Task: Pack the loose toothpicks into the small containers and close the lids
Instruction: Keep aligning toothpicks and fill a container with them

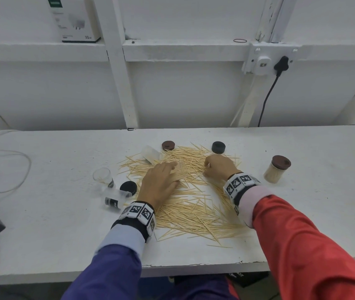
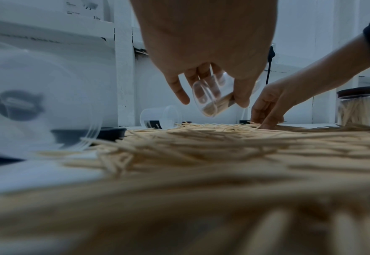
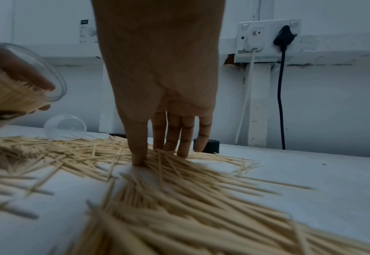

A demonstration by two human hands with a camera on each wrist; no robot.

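The white table (image 1: 64,213) carries a wide scatter of loose toothpicks (image 1: 194,208), spread flat and thin. That spread likely explains why both hands work low over it: sticks lying this way must be raked together before they can be lifted.

The left hand (image 1: 161,180) hangs just above the pile with its fingers curled round a small clear container (image 2: 210,98), held tilted with its open mouth facing back toward the wrist and to the right. A bundle of toothpicks already lies inside, so the tilt seems meant to take the next pinch without spilling these.

The right hand (image 1: 221,166) is to the right of the left and near it, fingers nearly straight and pointing down, thumb and fingertips (image 3: 139,158) touching the sticks. Whether it has any pinched cannot be told. The toothpicks lie directly beneath and around its fingertips and run back under the wrist.

Beyond the right hand, a black lid (image 1: 218,147) sits just past its fingers; further right stands a filled jar with a brown lid (image 1: 277,168). Left of the left hand lie two empty clear containers (image 1: 104,176), one on its side, and another black lid (image 1: 128,187). Beyond it rest a third clear container (image 1: 150,154) and a loose brown lid (image 1: 168,145).
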